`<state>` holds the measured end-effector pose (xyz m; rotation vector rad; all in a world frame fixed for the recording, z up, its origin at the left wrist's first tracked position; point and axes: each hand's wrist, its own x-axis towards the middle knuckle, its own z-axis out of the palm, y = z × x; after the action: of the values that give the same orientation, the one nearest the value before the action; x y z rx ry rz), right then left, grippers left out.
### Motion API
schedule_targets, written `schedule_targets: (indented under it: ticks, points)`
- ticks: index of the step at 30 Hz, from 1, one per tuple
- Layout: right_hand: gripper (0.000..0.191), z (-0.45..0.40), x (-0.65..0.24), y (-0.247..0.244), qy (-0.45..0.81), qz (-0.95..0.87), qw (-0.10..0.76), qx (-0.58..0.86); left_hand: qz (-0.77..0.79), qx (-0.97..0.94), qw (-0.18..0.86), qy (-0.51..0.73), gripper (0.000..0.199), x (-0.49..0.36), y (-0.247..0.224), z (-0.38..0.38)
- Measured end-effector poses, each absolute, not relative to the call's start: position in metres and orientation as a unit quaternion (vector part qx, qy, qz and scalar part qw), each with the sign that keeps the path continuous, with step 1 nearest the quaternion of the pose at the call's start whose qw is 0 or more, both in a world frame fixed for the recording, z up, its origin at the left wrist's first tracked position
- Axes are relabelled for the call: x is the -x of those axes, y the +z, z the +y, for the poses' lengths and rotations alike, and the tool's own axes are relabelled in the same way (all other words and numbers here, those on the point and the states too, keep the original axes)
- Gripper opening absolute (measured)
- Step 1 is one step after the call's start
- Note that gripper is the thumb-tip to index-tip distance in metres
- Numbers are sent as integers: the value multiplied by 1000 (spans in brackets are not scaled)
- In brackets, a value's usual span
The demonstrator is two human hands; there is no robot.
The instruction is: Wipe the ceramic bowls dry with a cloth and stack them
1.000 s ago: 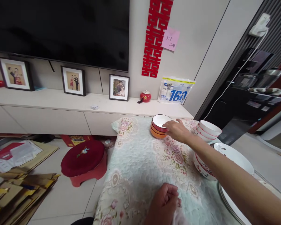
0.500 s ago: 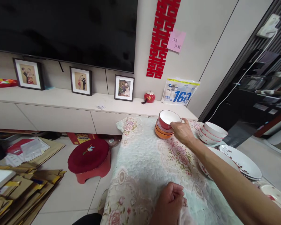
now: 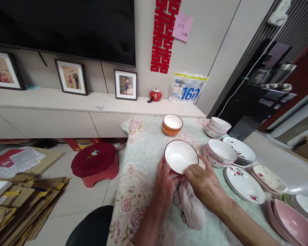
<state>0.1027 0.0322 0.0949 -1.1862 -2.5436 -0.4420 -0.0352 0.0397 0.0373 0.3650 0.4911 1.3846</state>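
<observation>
A bowl (image 3: 181,155) with a white inside and a dark rim is held over the flowered tablecloth, tipped slightly towards me. My left hand (image 3: 163,186) is closed on its near left side, thumb by the rim. Fingers of my right hand (image 3: 204,179) grip the near right edge. Below the bowl, a pale greyish-pink cloth (image 3: 191,205) hangs down between my hands; which fingers hold it is hidden. Just beyond stands a stack of orange bowls (image 3: 171,130) with white insides.
To the right stand stacked white bowls (image 3: 218,128), a larger white bowl (image 3: 222,152), flowered plates (image 3: 245,184) and pink bowls (image 3: 295,218). A red stool (image 3: 94,164) is on the floor at left. The cabinet ledge (image 3: 92,104) runs behind the table.
My right hand has lifted the red bowl off the stack and brought it nearer. My left hand has come up and taken hold of it too. The view has shifted right.
</observation>
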Motion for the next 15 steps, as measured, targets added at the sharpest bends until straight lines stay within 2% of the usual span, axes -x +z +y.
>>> schedule_targets:
  ticks: [3, 8, 12, 15]
  points:
    - [27, 18, -105, 88, -139, -887, 151, 415, 242, -194, 722, 619, 57, 33, 39, 35]
    - [23, -21, -108, 76, -39, -843, 232, 484, 272, -209, 696, 631, 62, 33, 37, 36]
    - [31, -44, -104, 61, 118, -834, 172, 511, 287, -201, 689, 635, 59, 34, 33, 40]
    - [30, -40, -109, 74, 218, -825, 136, 504, 298, -210, 676, 640, 60, 33, 32, 40]
